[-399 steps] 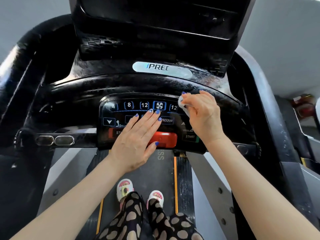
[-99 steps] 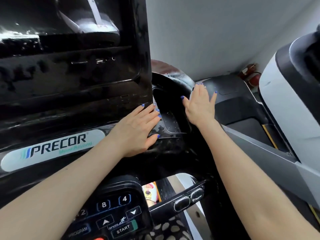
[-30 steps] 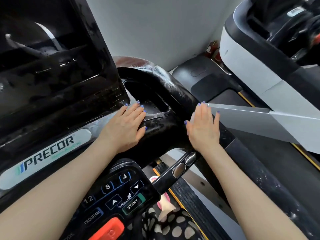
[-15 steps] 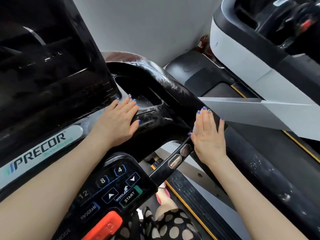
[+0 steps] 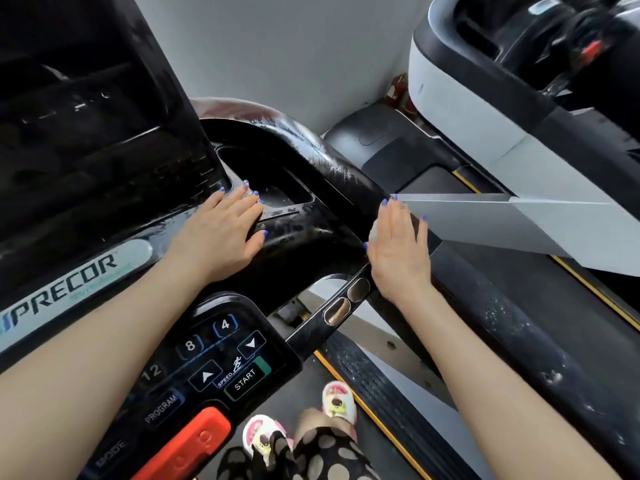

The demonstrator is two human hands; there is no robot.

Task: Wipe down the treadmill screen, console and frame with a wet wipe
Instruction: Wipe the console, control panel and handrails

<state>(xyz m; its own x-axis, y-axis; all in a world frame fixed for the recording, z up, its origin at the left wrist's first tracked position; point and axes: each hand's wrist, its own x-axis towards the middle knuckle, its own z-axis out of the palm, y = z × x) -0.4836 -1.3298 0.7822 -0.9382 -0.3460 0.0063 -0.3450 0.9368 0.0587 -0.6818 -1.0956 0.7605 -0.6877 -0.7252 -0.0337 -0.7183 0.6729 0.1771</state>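
Looking down from the head camera, I see both hands laid flat on the black treadmill. My left hand [image 5: 221, 233], left of centre, rests with straight fingers on the console [image 5: 298, 233] beside the recessed tray [image 5: 277, 181]; I judge it is there to brace me while the other arm works. It grasps nothing.

My right hand [image 5: 398, 251], right of centre, presses with straight fingers on the side rail [image 5: 512, 327] where it leaves the console. A pale sliver at the thumb side of the palm looks like the wet wipe [image 5: 373, 234], pinned flat under the hand, not pinched; most of it is hidden, so I say this as a judgement. Pressing it flat would spread the wipe along the rail.

The screen [image 5: 86, 109] fills the upper left, dark and streaked. The rail carries droplets at lower right, so I judge the frame is the part in hand.

Counted: two hands, one wipe, one tray, two oval metal sensor pads [image 5: 346, 303] on the crossbar, one red stop button [image 5: 187, 448] at bottom left, two slippers [image 5: 337, 400] on the belt [image 5: 304, 386], and a second machine [image 5: 485, 109] at upper right.
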